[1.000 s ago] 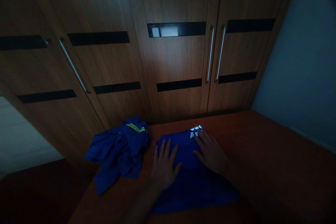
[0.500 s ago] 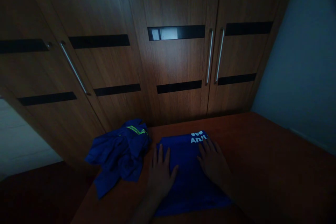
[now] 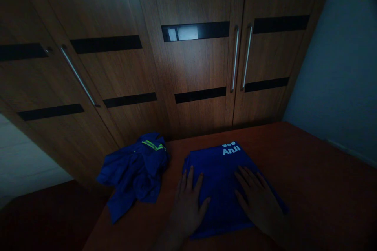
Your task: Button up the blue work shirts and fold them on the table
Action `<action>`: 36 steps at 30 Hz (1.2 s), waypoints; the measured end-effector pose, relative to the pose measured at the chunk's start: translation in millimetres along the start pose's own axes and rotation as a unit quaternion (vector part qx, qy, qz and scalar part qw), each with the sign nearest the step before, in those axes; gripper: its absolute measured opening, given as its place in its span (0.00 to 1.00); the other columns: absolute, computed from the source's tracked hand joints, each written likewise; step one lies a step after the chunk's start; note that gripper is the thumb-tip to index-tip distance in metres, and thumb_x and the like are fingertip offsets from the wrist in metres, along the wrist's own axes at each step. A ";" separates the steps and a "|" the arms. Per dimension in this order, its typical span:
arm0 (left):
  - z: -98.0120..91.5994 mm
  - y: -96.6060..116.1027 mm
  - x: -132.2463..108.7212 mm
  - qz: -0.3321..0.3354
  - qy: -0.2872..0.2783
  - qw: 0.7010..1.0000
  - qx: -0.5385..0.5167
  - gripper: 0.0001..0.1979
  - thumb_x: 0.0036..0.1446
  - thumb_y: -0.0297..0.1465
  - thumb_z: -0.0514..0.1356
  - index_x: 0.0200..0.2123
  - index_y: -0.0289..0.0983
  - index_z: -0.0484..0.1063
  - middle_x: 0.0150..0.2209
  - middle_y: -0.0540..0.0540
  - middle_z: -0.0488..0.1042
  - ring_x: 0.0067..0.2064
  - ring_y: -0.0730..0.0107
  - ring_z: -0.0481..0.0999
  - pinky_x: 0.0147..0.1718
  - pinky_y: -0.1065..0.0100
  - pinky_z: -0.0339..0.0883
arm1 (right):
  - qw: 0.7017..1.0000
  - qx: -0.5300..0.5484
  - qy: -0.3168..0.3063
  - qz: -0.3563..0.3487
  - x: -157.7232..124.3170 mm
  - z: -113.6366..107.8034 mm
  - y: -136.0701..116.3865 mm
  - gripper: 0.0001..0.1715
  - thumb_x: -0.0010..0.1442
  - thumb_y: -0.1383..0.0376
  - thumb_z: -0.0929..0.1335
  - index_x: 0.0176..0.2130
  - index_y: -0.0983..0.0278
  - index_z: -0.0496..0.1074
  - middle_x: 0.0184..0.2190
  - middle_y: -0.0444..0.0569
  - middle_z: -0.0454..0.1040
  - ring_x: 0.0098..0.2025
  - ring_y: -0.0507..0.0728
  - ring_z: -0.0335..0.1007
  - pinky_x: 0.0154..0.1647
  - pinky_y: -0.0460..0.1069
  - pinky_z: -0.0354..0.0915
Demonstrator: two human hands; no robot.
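Observation:
A folded blue garment [image 3: 219, 164] with a white logo at its far edge lies flat on the brown wooden table [image 3: 309, 180]. My left hand [image 3: 188, 204] rests palm down on its near left part, fingers spread. My right hand [image 3: 259, 200] lies flat on its near right part, fingers stretched out. Neither hand grips anything. The room is dim.
A crumpled blue garment with a yellow-green stripe [image 3: 135, 170] lies at the table's far left corner, partly hanging over the edge. Wooden wardrobe doors with metal bar handles [image 3: 235, 59] stand right behind the table. A pale wall [image 3: 344, 78] is on the right.
Both hands have slid toward me over the folded garment, uncovering the white logo. The view has shifted slightly.

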State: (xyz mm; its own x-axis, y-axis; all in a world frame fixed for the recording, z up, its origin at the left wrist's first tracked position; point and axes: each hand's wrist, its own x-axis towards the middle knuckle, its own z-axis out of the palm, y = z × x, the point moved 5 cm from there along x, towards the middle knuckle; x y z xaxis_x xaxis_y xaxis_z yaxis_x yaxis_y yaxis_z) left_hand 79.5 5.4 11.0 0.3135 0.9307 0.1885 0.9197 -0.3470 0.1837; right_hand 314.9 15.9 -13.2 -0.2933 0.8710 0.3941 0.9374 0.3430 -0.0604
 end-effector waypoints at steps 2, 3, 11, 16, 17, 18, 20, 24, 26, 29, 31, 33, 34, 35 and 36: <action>8.2 13.0 20.3 0.002 0.000 1.000 -0.004 0.33 0.60 0.50 0.47 0.66 0.45 0.48 0.69 0.42 0.38 0.67 0.43 0.41 0.61 0.42 0.46 | 1.000 -0.015 0.001 0.001 6.9 2.5 23.9 0.29 0.64 0.53 0.57 0.59 0.61 0.63 0.63 0.52 0.59 0.64 0.64 0.52 0.62 0.64 0.48; 13.2 20.1 32.1 0.003 0.003 1.000 -0.006 0.34 0.59 0.51 0.46 0.65 0.45 0.48 0.69 0.41 0.39 0.67 0.43 0.41 0.61 0.42 0.45 | 1.000 -0.024 0.000 0.002 11.1 3.7 37.9 0.29 0.63 0.53 0.57 0.59 0.61 0.64 0.63 0.52 0.59 0.64 0.64 0.52 0.62 0.64 0.48; 57.4 87.3 134.7 -0.013 0.027 0.999 -0.014 0.38 0.57 0.55 0.41 0.65 0.40 0.50 0.69 0.39 0.41 0.66 0.39 0.45 0.61 0.41 0.40 | 0.981 -0.177 -0.008 0.079 38.4 9.9 151.5 0.28 0.64 0.59 0.54 0.57 0.64 0.66 0.61 0.57 0.61 0.65 0.67 0.48 0.60 0.65 0.48; 79.4 136.5 178.1 -0.009 0.019 0.999 -0.033 0.38 0.57 0.54 0.41 0.65 0.39 0.50 0.69 0.39 0.40 0.66 0.37 0.41 0.61 0.41 0.37 | 0.954 -0.241 -0.023 0.178 31.7 20.5 215.3 0.30 0.64 0.61 0.52 0.57 0.67 0.66 0.59 0.60 0.63 0.62 0.69 0.54 0.57 0.65 0.51; 83.5 144.0 184.2 -0.010 0.016 0.999 -0.036 0.38 0.57 0.54 0.42 0.65 0.40 0.50 0.69 0.39 0.40 0.67 0.37 0.41 0.61 0.40 0.37 | 0.954 -0.237 -0.024 0.183 30.0 23.4 228.2 0.30 0.64 0.60 0.52 0.58 0.67 0.65 0.60 0.59 0.62 0.61 0.69 0.55 0.57 0.65 0.52; 87.2 150.4 189.4 -0.011 0.014 0.999 -0.039 0.38 0.57 0.54 0.43 0.65 0.40 0.50 0.69 0.39 0.40 0.67 0.37 0.41 0.61 0.40 0.36 | 0.955 -0.230 -0.026 0.185 28.6 26.5 240.6 0.31 0.64 0.59 0.52 0.58 0.67 0.65 0.60 0.59 0.62 0.61 0.69 0.55 0.56 0.65 0.53; 93.4 160.0 197.8 -0.010 0.005 0.999 -0.043 0.39 0.56 0.54 0.45 0.65 0.39 0.49 0.69 0.37 0.40 0.66 0.37 0.41 0.61 0.40 0.35 | 0.960 -0.210 -0.028 0.182 26.9 31.9 262.3 0.32 0.63 0.58 0.52 0.59 0.66 0.63 0.61 0.57 0.61 0.61 0.68 0.55 0.57 0.64 0.54; 98.1 169.0 206.9 0.002 -0.003 0.998 -0.068 0.41 0.55 0.53 0.48 0.65 0.34 0.50 0.68 0.31 0.41 0.66 0.32 0.40 0.60 0.37 0.33 | 0.967 -0.176 -0.012 0.182 27.3 36.5 283.8 0.33 0.62 0.56 0.51 0.59 0.67 0.63 0.62 0.57 0.59 0.62 0.68 0.53 0.58 0.64 0.52; 96.7 169.9 208.2 0.002 0.004 0.996 -0.085 0.40 0.55 0.53 0.48 0.64 0.34 0.51 0.68 0.30 0.41 0.66 0.31 0.39 0.59 0.35 0.33 | 0.969 -0.168 0.002 0.179 28.3 36.2 284.1 0.33 0.63 0.57 0.51 0.59 0.67 0.64 0.61 0.58 0.60 0.62 0.68 0.53 0.59 0.64 0.51; 92.6 169.7 205.6 0.005 -0.004 0.995 -0.104 0.38 0.57 0.51 0.48 0.64 0.34 0.51 0.68 0.31 0.39 0.66 0.30 0.38 0.58 0.33 0.35 | 0.971 -0.165 0.007 0.176 28.3 34.8 281.3 0.32 0.62 0.58 0.51 0.58 0.67 0.64 0.61 0.59 0.61 0.63 0.68 0.52 0.59 0.65 0.51; 88.3 168.9 198.9 0.015 -0.015 0.994 -0.110 0.37 0.58 0.49 0.47 0.64 0.34 0.50 0.68 0.31 0.39 0.66 0.31 0.39 0.58 0.33 0.37 | 0.970 -0.166 0.001 0.179 27.2 33.4 280.3 0.33 0.62 0.58 0.51 0.59 0.67 0.63 0.61 0.58 0.61 0.63 0.68 0.51 0.59 0.65 0.51; 82.0 167.3 186.4 0.038 -0.020 0.993 -0.113 0.35 0.59 0.47 0.47 0.64 0.33 0.50 0.68 0.31 0.41 0.66 0.34 0.42 0.59 0.37 0.41 | 0.968 -0.164 -0.014 0.191 25.5 32.7 278.2 0.33 0.62 0.57 0.50 0.59 0.68 0.63 0.61 0.58 0.60 0.63 0.68 0.51 0.59 0.66 0.51; 77.7 165.9 177.7 0.054 -0.016 0.992 -0.114 0.33 0.60 0.46 0.46 0.63 0.33 0.51 0.67 0.31 0.42 0.66 0.37 0.45 0.59 0.39 0.43 | 0.966 -0.162 -0.024 0.201 24.7 32.7 275.4 0.34 0.62 0.57 0.50 0.58 0.68 0.64 0.61 0.59 0.60 0.63 0.68 0.51 0.58 0.66 0.51; 72.9 164.3 167.5 0.074 -0.011 0.991 -0.115 0.32 0.61 0.45 0.45 0.63 0.34 0.53 0.67 0.32 0.44 0.65 0.40 0.47 0.59 0.42 0.45 | 0.964 -0.159 -0.033 0.210 24.4 33.2 270.3 0.34 0.62 0.56 0.50 0.58 0.68 0.64 0.61 0.59 0.60 0.64 0.69 0.50 0.58 0.67 0.51; 67.6 162.3 155.9 0.097 -0.006 0.989 -0.116 0.30 0.61 0.44 0.45 0.62 0.34 0.55 0.66 0.33 0.47 0.65 0.42 0.49 0.59 0.44 0.47 | 0.964 -0.154 -0.040 0.214 24.6 34.1 262.1 0.35 0.62 0.55 0.50 0.58 0.68 0.64 0.61 0.59 0.60 0.64 0.69 0.50 0.58 0.67 0.51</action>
State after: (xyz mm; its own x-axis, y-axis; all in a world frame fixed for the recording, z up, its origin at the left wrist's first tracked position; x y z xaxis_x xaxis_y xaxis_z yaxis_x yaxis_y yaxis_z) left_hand 293.6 102.0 5.0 0.4822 0.8452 0.2307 0.7640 -0.5345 0.3613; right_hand 547.0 139.2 -50.6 0.1314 0.9377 0.3217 0.9832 -0.1647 0.0783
